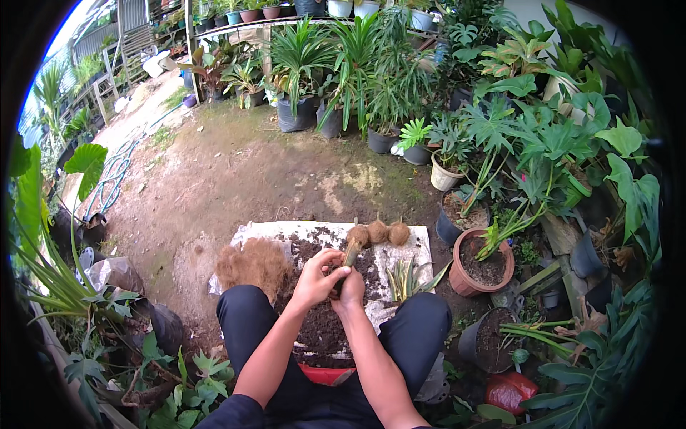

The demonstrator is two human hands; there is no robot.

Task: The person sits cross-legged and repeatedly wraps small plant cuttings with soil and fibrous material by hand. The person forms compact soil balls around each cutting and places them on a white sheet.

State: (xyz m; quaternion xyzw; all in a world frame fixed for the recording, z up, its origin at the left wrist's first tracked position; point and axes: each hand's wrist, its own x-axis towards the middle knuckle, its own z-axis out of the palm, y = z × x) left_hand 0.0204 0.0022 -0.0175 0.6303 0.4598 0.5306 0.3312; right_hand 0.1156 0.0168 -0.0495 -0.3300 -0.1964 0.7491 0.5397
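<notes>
I sit over a white sheet [266, 230] spread on the ground, with dark potting soil [321, 325] heaped on it. Both my hands meet over the soil. My left hand [316, 277] and my right hand [350, 287] are closed together around a brown fibre-wrapped plant ball [355, 242] with a short stem. Two more brown fibre balls [388, 232] lie in a row on the sheet just beyond it. A loose pile of coconut fibre [251, 266] sits at the sheet's left. A small striped-leaf plant [405, 276] lies on the sheet's right.
A terracotta pot [466, 280] with soil stands right of the sheet, with black pots [477, 342] near it. Potted plants crowd the right and far side. A hose [114, 179] lies on bare dirt at far left. A red container [323, 374] shows between my legs.
</notes>
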